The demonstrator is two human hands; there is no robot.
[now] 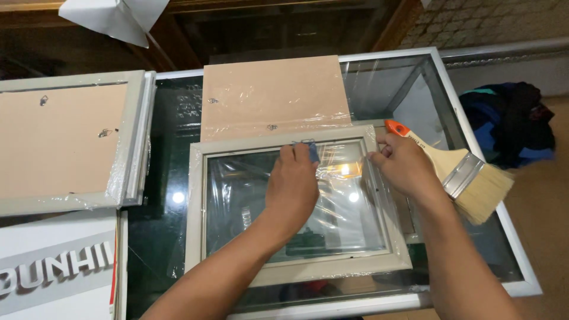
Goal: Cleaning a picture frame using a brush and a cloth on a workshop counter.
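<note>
Left hand point(291, 186) of mine presses a small blue cloth point(311, 152) with closed fingers against the glass pane of the pale grey rectangular picture frame point(296, 269), near its top edge. That frame lies flat on the glass-topped display counter point(157, 231), wrapped in clear plastic film. Right hand point(405, 165) grips the orange handle of a wide flat paintbrush point(459, 175) with pale bristles, while its fingertips touch the frame's right rail. A brown fibreboard backing panel point(274, 95) lies just beyond the frame.
</note>
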